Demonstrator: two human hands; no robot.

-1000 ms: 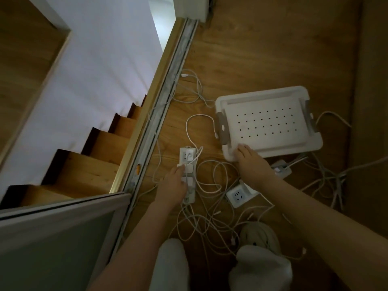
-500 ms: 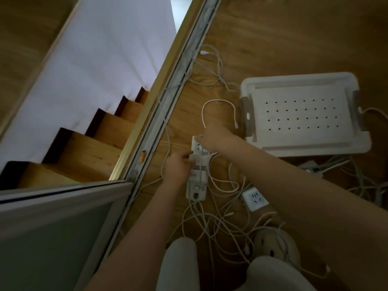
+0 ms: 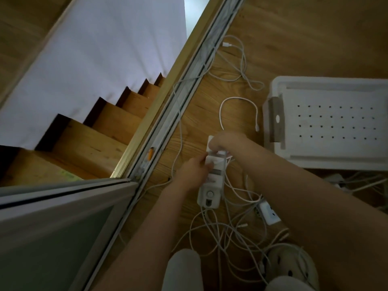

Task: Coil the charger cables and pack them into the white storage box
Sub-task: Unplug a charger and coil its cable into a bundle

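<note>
Cables (image 3: 231, 229) lie in one big white tangle on the wooden floor (image 3: 304, 38), right in front of the person's knees, with a few loose loops trailing up along the sliding door track (image 3: 178, 101). In the middle of the mess is a white power strip (image 3: 210, 196) with chargers plugged into it. The right hand (image 3: 226, 141) comes down on the far end of the strip, grip curled tight round the top charger (image 3: 222, 153). The left hand (image 3: 193, 171) has its grip wrapped on the strip's left edge, thumb pressing on the next charger (image 3: 217, 163). The white storage box (image 3: 315, 158) sits on the floor just right of the hands, lid on, with rows of little holes in the top. A small white socket cube (image 3: 269, 214) lies in the cables near the right forearm, and a pale clog (image 3: 291, 263) sits at the bottom right. Wooden stairs (image 3: 94, 139) drop away on the left, past the track.
</note>
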